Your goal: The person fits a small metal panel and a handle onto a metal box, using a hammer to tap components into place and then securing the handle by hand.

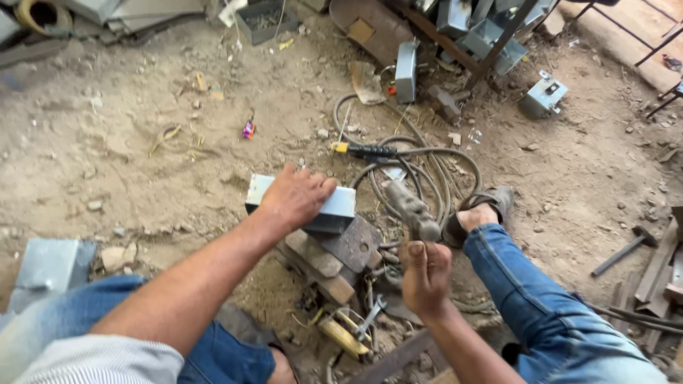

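Dirt floor [128, 128], stony. Hammer [626, 250] lying at right. Coiled grey cables [427, 160] beside a yellow-tipped clamp [363, 150]. Small red object [248, 129], possibly a wrapper. Grey metal boxes: one [543, 94] upper right, one [48, 267] lower left. Wrench [368, 318] near bottom centre.

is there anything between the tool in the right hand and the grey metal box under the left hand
Nothing visible. The right hand holds a grey welding electrode holder upright, just right of the grey sheet-metal box, which the left hand presses onto rusty metal blocks. Only open air shows between the holder's tip and the box.
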